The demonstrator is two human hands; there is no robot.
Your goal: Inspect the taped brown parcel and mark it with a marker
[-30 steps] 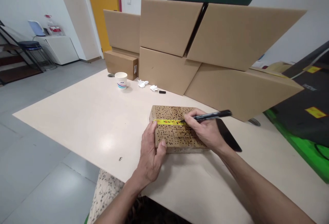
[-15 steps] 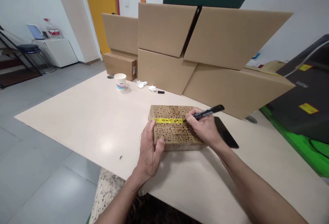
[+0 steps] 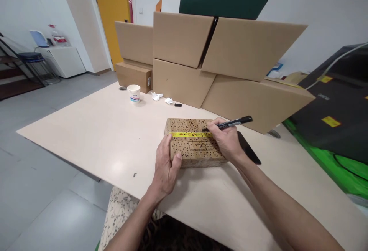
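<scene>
Laying my left hand [image 3: 166,168] against the near-left corner of the speckled box [image 3: 198,152], I have its fingers spread, fingertips along the left end and thumb on the near edge. The box lies flat in front of me on the tabletop [image 3: 86,124], with yellow tape [image 3: 188,134] across its top. My right hand [image 3: 228,143], at the box's 2 o'clock, holds the black marker [image 3: 237,122] with narrow, pinched fingers — its tip is at the top face, just beyond the tape, though I can't tell whether it touches. A flat black object [image 3: 247,149] lies at the box's 3 o'clock, partly behind my right hand.

Farther out, at the box's 11 o'clock, are a small black cap [image 3: 178,105], crumpled tissues [image 3: 157,96] and a paper cup [image 3: 133,94] — then big cardboard boxes [image 3: 182,38] stacked at 12, with a dark green box [image 3: 224,1] on top.
</scene>
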